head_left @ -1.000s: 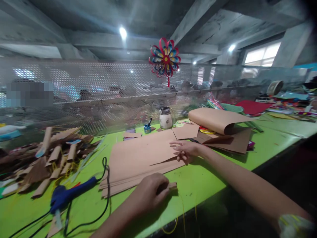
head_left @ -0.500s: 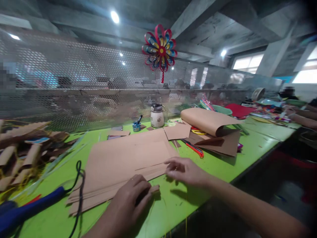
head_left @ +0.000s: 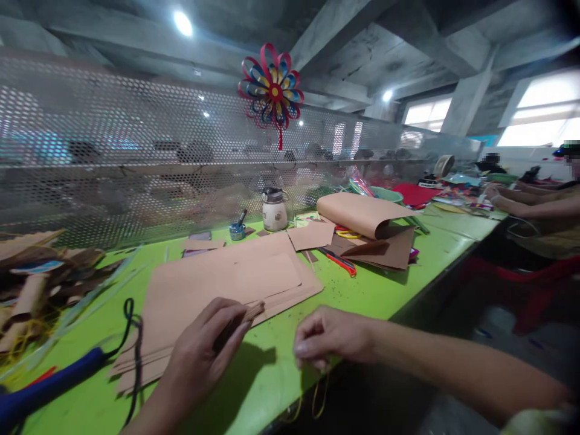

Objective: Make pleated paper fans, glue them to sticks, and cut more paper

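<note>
My left hand (head_left: 206,341) is closed on a small bundle of folded brown paper (head_left: 254,311), whose layered end sticks out past the fingertips. Under and behind it lies a stack of brown kraft paper sheets (head_left: 194,281) on the green table. At the table's front edge, the fingers of my right hand (head_left: 324,338) are pinched together. A loop of thin yellow string (head_left: 321,399) hangs just below them and appears to run up into the pinch, though the fingers partly hide it.
A blue-handled tool (head_left: 58,377) with a black cord lies at left, near a heap of brown paper pieces (head_left: 31,296). Behind the sheets stand an ink jar (head_left: 237,230) and a bottle (head_left: 274,211). A red utility knife (head_left: 342,264) lies by rolled paper (head_left: 357,211). Another person's arms (head_left: 521,202) rest far right.
My left hand has lifted the paper bundle off the table. My right hand has left the sheets, come down to the front edge and closed, with yellow string below it. The view has turned right.
</note>
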### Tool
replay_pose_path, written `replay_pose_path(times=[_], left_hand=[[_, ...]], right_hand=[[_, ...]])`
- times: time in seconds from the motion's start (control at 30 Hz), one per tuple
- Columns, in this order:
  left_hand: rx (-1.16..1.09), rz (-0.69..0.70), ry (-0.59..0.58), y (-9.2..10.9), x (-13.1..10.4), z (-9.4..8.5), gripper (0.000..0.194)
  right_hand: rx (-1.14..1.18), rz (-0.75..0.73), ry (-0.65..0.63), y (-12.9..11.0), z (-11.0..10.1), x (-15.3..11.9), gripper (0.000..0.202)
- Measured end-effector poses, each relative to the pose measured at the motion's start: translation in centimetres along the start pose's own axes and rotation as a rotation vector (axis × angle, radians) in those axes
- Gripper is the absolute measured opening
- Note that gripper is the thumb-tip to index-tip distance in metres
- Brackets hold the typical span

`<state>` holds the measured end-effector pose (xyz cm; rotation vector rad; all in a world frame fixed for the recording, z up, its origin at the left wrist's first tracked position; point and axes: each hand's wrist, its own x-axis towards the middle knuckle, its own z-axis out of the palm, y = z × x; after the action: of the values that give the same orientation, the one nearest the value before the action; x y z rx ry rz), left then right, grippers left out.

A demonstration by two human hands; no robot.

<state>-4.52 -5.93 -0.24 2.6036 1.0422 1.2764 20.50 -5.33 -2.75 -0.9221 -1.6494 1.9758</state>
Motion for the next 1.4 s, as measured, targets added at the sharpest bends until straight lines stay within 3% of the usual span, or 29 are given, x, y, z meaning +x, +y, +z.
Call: replay_pose_path(times=[0.13,0.23,0.3,0.37,0.43,0.53,0.63,0.73,0.87,0.97,1.17,1.4], left_hand=[[-0.013,0.002,-0.001,0.5,0.1,0.2,0.012],[-0.028,0.036,-0.006,1.0,0.2,0.1,0.015],[-0.012,0.065,-0.013,1.3,0.3,-0.1,0.018],[0.030,0.094,-0.013,1.4,0.5,-0.5,0.021],[0.068,0.124,0.000,1.3,0.5,-1.0,0.022],[0.085,0.145,0.041,0.6,0.4,-1.7,0.020],[0.089,0.123,0.043,0.2,0.3,-2.0,0.018],[0.065,0.100,-0.007,0.0,0.2,-1.6,0.016],[-0.004,0.110,-0.163,0.0,0.1,-0.2,0.012],[-0.030,0.031,-0.296,0.1,-0.1,0.8,0.012],[0.105,-0.224,-0.422,0.8,-0.4,1.5,0.026],[0.188,-0.281,-0.479,1.5,-0.4,2.1,0.035]], right_hand=[[-0.076,-0.197,0.062,-3.1,-3.0,-4.2,0.025],[-0.054,-0.295,0.140,-4.3,-3.5,-4.0,0.027],[0.050,-0.316,0.129,-4.0,-2.1,-2.2,0.053],[0.181,-0.300,0.004,-3.1,0.1,0.1,0.064],[0.234,-0.241,-0.137,-2.0,2.3,2.2,0.058],[0.238,-0.127,-0.182,-1.1,3.4,2.8,0.039],[0.036,-0.087,-0.075,-1.8,0.8,-0.2,0.036],[-0.094,-0.083,-0.002,-3.7,-4.2,-4.4,0.033],[-0.353,-0.092,0.136,-6.3,-10.8,-8.5,0.032],[-0.522,-0.008,0.139,-7.0,-13.8,-9.6,0.035],[-0.755,0.112,0.171,-4.8,-16.3,-8.8,0.047],[-0.958,0.158,0.191,-2.7,-16.9,-8.4,0.048]])
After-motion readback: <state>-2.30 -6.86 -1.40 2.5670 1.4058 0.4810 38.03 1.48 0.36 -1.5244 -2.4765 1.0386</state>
